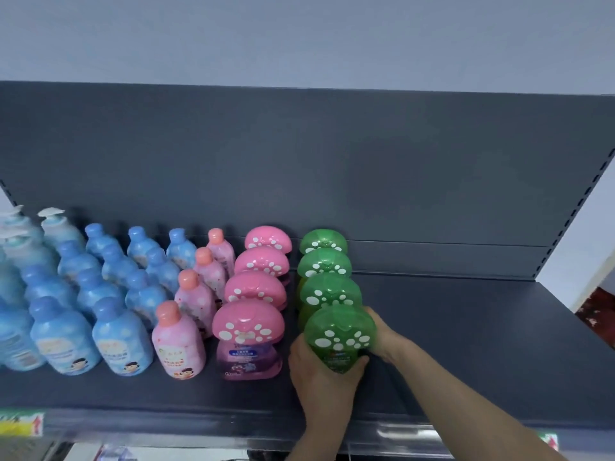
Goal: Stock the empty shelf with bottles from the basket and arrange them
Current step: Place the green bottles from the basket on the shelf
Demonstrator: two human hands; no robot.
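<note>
Head view, shelf seen from above and in front.

Both hands are holding the front green bottle, which is standing upright on the shelf at the near end of the green row. The left hand is gripping the bottle's lower body from the front-left, with fingers curling round its base and the thumb lying across the front. The right hand is wrapping round the right side, just under the spotted dome cap; its fingertips are going out of sight behind the bottle. Neither hand is spread.

Three more green bottles are lining up directly behind it, running towards the back panel. Just left, four pink mushroom-cap bottles are forming a parallel row, with a narrow gap between the two rows. Further left, pink bottles with orange caps are standing in a row, then several rows of blue bottles, then pump bottles at the far-left rear. The shelf right of the green row is showing bare dark surface. A yellow price tag is sitting on the front edge at lower left
</note>
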